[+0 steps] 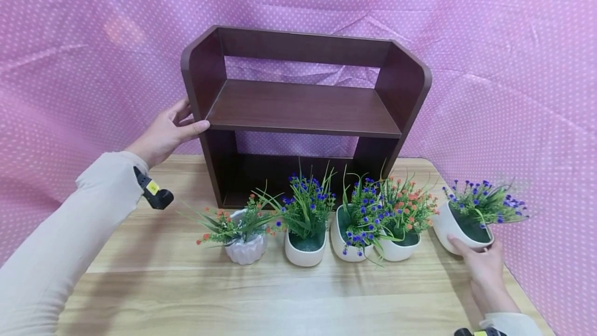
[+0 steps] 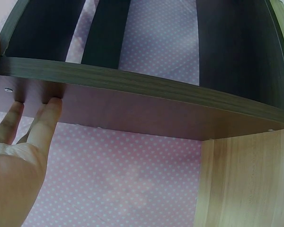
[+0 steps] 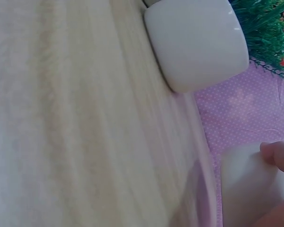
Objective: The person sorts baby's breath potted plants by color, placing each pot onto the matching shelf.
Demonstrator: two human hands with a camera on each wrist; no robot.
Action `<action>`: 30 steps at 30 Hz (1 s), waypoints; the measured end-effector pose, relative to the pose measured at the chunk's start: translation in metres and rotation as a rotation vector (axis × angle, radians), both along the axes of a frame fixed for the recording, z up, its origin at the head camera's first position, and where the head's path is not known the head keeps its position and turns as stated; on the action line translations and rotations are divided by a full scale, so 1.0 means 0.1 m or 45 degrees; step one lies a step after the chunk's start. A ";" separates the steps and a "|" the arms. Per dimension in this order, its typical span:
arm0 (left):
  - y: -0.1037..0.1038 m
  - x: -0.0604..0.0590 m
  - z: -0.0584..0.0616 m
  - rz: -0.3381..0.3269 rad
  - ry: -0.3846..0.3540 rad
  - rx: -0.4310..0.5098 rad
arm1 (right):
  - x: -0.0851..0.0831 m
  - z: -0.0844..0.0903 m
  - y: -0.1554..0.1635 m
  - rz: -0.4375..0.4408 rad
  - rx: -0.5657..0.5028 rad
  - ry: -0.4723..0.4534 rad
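Observation:
A dark brown two-tier shelf [image 1: 303, 108] stands on the wooden table. My left hand [image 1: 163, 131] holds its left side panel, the thumb at the front edge and the fingertips against the outer face, as the left wrist view also shows. At the far right my right hand [image 1: 485, 268] grips a white flowerpot [image 1: 454, 232] with blue artificial flowers [image 1: 485, 201], thumb on its near side. That pot is tilted and appears raised off the table. In the right wrist view the thumb [image 3: 277, 153] presses the white pot [image 3: 246, 184]; the other fingers are mostly hidden there.
Before the shelf stand a ribbed white pot [image 1: 247, 250] with orange flowers, two smooth white pots [image 1: 305, 257] [image 1: 347, 253] with blue flowers, and another white pot [image 1: 398, 250] with orange flowers. Pink dotted cloth [image 1: 489, 92] hangs behind and beside the table [image 1: 186, 284].

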State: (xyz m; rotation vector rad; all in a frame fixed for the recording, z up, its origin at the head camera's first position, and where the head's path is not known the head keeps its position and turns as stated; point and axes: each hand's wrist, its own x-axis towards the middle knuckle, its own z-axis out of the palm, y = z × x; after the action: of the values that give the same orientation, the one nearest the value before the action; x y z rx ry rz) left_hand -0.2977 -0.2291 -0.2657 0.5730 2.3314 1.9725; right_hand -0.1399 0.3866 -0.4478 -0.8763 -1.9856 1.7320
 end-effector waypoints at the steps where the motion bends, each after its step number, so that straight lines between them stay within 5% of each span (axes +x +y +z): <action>1: 0.00 0.00 0.00 -0.001 0.002 0.000 | 0.00 0.02 0.00 -0.003 -0.007 0.003; 5: 0.01 0.00 0.00 -0.003 0.008 0.004 | -0.01 0.02 0.06 -0.008 -0.029 0.032; 17: 0.01 -0.01 0.00 0.008 0.011 -0.017 | -0.22 -0.33 0.54 0.058 -0.058 0.311; 25: 0.00 0.00 0.00 0.019 0.004 -0.016 | -0.25 -0.25 0.58 0.103 0.023 0.370; 30: 0.00 -0.01 0.01 0.016 -0.003 -0.032 | -0.19 -0.05 0.45 0.118 0.025 0.422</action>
State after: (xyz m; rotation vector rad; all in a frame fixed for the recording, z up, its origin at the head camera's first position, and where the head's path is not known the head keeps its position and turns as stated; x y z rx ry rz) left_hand -0.2983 -0.2290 -0.2650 0.5549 2.3607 1.9451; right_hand -0.1590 0.4312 -0.4528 -0.4593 -1.8418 1.7710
